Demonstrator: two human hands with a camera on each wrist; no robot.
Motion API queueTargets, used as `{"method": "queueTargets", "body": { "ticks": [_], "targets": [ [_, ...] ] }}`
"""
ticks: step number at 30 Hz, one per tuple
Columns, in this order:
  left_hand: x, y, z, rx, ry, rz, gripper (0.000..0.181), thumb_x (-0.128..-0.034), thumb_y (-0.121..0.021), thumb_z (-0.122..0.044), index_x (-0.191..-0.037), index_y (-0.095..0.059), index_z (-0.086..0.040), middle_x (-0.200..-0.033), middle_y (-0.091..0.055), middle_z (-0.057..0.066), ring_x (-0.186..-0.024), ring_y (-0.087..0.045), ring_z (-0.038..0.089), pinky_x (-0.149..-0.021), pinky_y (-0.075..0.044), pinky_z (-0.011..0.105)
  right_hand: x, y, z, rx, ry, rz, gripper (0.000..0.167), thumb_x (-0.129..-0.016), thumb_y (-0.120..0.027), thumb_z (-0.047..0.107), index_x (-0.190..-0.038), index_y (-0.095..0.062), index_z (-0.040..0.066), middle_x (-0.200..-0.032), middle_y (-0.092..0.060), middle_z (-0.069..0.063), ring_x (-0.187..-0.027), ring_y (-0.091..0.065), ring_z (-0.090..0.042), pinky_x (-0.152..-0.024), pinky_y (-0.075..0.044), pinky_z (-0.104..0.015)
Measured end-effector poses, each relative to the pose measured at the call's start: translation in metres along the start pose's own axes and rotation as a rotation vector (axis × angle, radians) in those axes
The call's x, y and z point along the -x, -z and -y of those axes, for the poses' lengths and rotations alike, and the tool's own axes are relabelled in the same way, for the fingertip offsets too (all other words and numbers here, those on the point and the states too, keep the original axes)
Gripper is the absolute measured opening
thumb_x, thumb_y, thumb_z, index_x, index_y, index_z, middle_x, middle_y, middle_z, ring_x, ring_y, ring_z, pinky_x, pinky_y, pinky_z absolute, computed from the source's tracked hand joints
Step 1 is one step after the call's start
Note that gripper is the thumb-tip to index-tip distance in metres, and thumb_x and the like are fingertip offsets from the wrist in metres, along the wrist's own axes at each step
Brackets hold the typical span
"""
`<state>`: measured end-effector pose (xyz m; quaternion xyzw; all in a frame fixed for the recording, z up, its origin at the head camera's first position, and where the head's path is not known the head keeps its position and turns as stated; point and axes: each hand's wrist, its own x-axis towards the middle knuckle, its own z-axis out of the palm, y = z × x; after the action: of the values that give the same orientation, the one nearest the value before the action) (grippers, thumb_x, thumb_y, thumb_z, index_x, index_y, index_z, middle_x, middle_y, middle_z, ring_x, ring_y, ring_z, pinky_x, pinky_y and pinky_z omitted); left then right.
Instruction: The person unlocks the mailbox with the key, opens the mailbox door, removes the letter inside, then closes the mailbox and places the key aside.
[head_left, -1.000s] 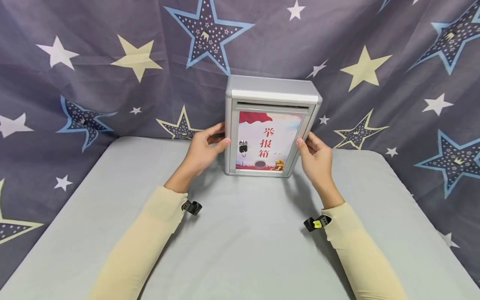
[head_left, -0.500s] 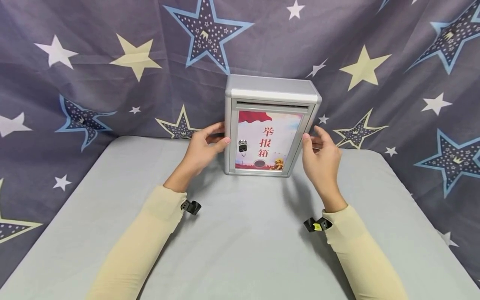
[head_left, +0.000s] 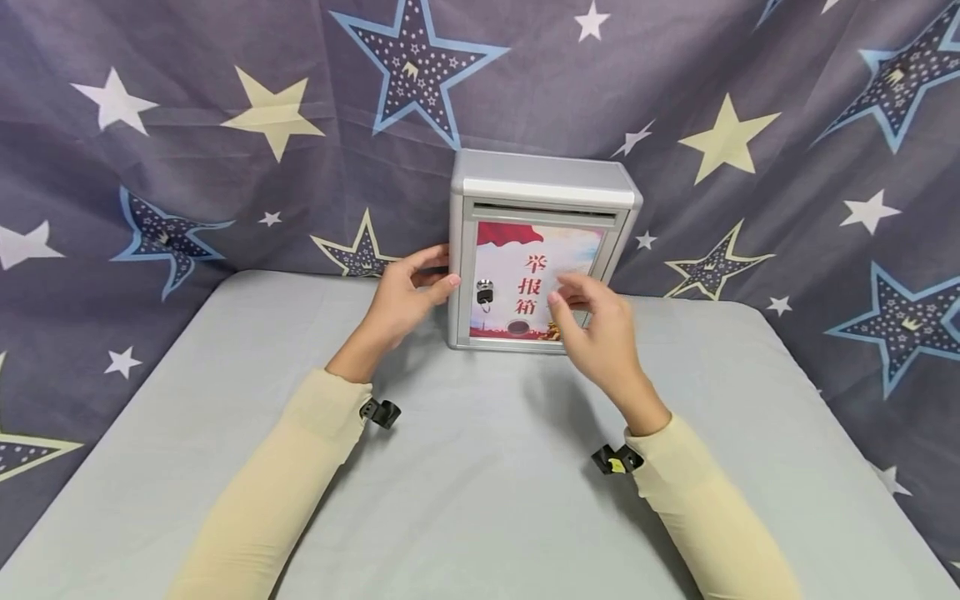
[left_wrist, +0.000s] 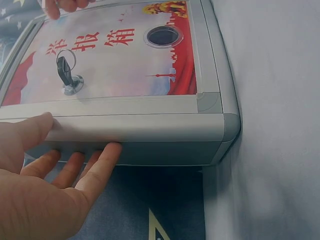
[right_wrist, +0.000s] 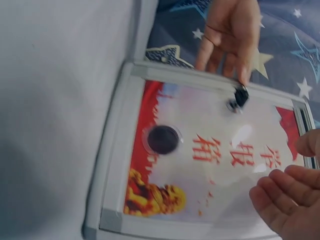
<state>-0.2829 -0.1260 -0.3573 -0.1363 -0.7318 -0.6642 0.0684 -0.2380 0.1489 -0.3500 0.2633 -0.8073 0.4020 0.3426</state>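
A silver metal drop box [head_left: 547, 172] with a slot [head_left: 546, 210] near its top stands upright. Red characters and a printed picture cover its front panel. A key [left_wrist: 64, 70] with a ring sits in the lock [left_wrist: 74, 85] on the panel's left side, and a dark round spot [left_wrist: 164, 36] lies low on the panel. My left hand [head_left: 401, 304] holds the box's left side, thumb at the front edge and fingertips against the side wall. My right hand [head_left: 600, 333] hovers before the panel's right part, fingers loosely bent, holding nothing.
The box stands near the back of a table with a pale grey cover [head_left: 480, 492]. Behind it hangs a dark curtain [head_left: 540, 92] printed with stars, which also runs along both sides.
My right hand has let go of the box's right side and moved left, in front of the panel. The left hand and the box keep their places.
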Motion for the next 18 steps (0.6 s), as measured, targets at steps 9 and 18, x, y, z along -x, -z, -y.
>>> {"method": "queueTargets", "body": {
  "ticks": [9,18],
  "targets": [
    [-0.002,0.002,0.001,0.018,-0.007,0.011,0.053,-0.0963,-0.071,-0.004,-0.146,-0.054,0.001,-0.137,-0.06,0.021,-0.118,-0.062,0.036,-0.086,-0.062,0.032,0.004,-0.02,0.007,0.09,0.144,0.089,0.03,-0.093,-0.075,0.009,-0.119,-0.069,-0.006,-0.101,-0.071,-0.017,-0.091,-0.068,-0.029,-0.081,-0.06,-0.043],
    [-0.002,0.002,0.004,0.018,-0.016,-0.004,0.05,-0.0958,-0.073,-0.007,-0.142,-0.057,0.0,-0.134,-0.062,0.019,-0.115,-0.064,0.033,-0.085,-0.063,0.034,-0.002,-0.038,0.01,0.159,0.276,0.138,0.029,-0.094,-0.073,0.01,-0.117,-0.069,-0.007,-0.109,-0.072,-0.02,-0.103,-0.066,-0.035,-0.095,-0.056,-0.047]
  ]
}}
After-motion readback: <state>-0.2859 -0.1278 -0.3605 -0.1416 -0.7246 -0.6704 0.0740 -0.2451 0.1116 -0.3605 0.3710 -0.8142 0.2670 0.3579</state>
